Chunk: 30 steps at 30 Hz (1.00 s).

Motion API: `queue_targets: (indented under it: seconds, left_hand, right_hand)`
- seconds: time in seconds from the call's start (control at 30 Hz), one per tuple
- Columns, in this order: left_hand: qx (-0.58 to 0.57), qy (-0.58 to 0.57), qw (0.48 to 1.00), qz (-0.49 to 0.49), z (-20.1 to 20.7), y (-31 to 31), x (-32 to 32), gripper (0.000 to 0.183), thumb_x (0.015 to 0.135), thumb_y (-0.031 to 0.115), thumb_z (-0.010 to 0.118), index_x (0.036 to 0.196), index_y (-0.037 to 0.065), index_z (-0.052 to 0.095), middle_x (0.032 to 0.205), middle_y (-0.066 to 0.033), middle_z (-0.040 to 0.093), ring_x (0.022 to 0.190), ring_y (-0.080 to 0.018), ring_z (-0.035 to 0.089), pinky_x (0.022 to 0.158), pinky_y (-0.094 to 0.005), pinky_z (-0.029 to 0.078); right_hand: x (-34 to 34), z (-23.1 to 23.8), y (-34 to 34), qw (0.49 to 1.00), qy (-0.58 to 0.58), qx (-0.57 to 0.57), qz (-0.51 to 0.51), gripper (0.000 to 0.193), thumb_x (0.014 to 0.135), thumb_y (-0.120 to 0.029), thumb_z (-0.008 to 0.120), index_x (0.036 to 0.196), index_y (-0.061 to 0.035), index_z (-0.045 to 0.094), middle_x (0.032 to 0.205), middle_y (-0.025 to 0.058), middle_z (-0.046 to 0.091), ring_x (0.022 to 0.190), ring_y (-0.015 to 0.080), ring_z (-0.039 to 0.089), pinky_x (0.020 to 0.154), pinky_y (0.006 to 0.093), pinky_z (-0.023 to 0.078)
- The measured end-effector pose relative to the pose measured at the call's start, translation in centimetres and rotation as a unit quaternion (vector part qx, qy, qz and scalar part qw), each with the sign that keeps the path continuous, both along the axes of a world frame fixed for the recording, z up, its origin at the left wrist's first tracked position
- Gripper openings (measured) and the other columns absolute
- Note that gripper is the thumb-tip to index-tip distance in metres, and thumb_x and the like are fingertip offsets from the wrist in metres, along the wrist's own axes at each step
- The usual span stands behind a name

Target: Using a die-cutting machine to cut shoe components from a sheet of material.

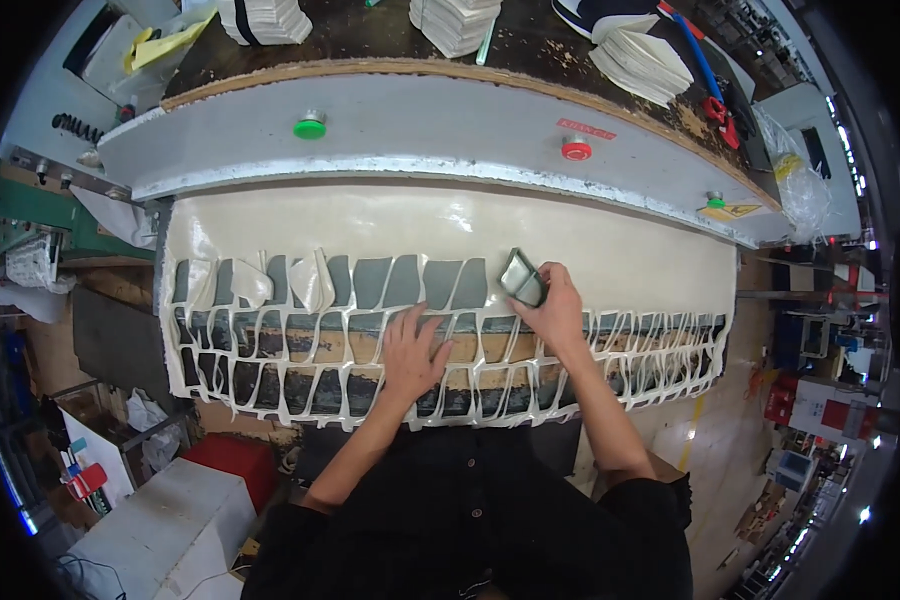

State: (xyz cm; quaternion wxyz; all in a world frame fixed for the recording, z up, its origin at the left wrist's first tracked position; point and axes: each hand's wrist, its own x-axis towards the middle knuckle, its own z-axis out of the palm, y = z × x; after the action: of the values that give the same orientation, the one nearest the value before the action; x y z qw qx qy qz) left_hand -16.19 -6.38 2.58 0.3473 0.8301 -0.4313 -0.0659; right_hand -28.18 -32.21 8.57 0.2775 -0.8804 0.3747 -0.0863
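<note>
A cream, glossy sheet [610, 250] lies across the bed of a machine; its near half is an open lattice of cut-out holes. My right hand [558, 308] grips a small dark-walled cutting die [520, 280] by its right side, on the uncut part just right of the last hole in the upper row. My left hand [413, 350] rests with fingers spread on the lattice, left of the die, holding nothing. Loose cut pieces [312, 282] lie over the holes at the left of that row.
A grey machine beam [430, 130] spans the far side, with a green button [310, 129] and a red button [576, 151]. On the dark shelf above stand stacks of cut pieces [642, 66] and scissors with red handles [720, 122]. A grey cabinet [165, 525] is at lower left.
</note>
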Motion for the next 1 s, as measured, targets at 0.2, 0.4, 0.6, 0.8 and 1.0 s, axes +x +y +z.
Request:
queue_targets:
  seconds: [0.2, 0.4, 0.6, 0.8, 1.0]
  left_hand:
    - [-0.036, 0.017, 0.999, 0.028, 0.6, -0.6, -0.9, 0.045, 0.089, 0.027, 0.081, 0.128, 0.009, 0.070, 0.142, -0.0184, 0.058, 0.131, -0.0426, 0.054, 0.112, -0.0582, 0.039]
    - [-0.080, 0.061, 0.989, -0.105, 1.9, -5.2, -1.0, 0.058, 0.091, 0.029, 0.080, 0.141, 0.005, 0.063, 0.143, -0.0216, 0.061, 0.135, -0.0416, 0.057, 0.117, -0.0562, 0.039]
    - [-0.067, 0.123, 0.973, -0.184, 0.0, -5.6, -1.6, 0.075, 0.094, 0.030, 0.079, 0.156, 0.000, 0.050, 0.154, -0.0223, 0.059, 0.148, -0.0405, 0.051, 0.127, -0.0544, 0.034]
    - [-0.052, 0.093, 0.975, -0.197, 0.0, -5.6, -0.8, 0.076, 0.094, 0.030, 0.079, 0.158, 0.001, 0.049, 0.157, -0.0206, 0.058, 0.149, -0.0406, 0.050, 0.128, -0.0548, 0.033]
    - [-0.061, 0.082, 0.973, -0.208, 1.7, -7.1, 1.0, 0.074, 0.095, 0.029, 0.076, 0.158, 0.001, 0.048, 0.156, -0.0209, 0.057, 0.150, -0.0412, 0.048, 0.129, -0.0544, 0.032]
  right_hand:
    - [-1.2, -0.2, 2.3, 0.996, 0.044, 0.078, 0.028, 0.078, 0.074, -0.042, 0.097, 0.133, -0.0091, 0.059, 0.118, 0.0189, 0.070, 0.105, 0.0431, 0.069, 0.093, 0.0496, 0.056]
    - [-3.5, -4.0, -0.2, 0.991, -0.065, -0.022, 0.113, 0.076, 0.073, -0.029, 0.097, 0.139, -0.0153, 0.063, 0.160, 0.0262, 0.054, 0.155, 0.0464, 0.042, 0.128, 0.0577, 0.028]
    - [-2.9, -6.0, -0.6, 0.987, -0.112, 0.026, 0.110, 0.071, 0.072, -0.024, 0.093, 0.134, -0.0133, 0.061, 0.162, 0.0285, 0.053, 0.163, 0.0444, 0.031, 0.133, 0.0651, 0.008]
    - [-2.1, -6.0, -0.9, 0.986, -0.124, 0.012, 0.110, 0.070, 0.070, -0.023, 0.092, 0.132, -0.0125, 0.063, 0.161, 0.0295, 0.054, 0.163, 0.0430, 0.033, 0.133, 0.0639, 0.007]
    - [-0.6, -5.0, -2.4, 0.984, -0.136, -0.011, 0.112, 0.072, 0.070, -0.021, 0.093, 0.134, -0.0115, 0.061, 0.156, 0.0243, 0.059, 0.162, 0.0422, 0.034, 0.132, 0.0661, 0.006]
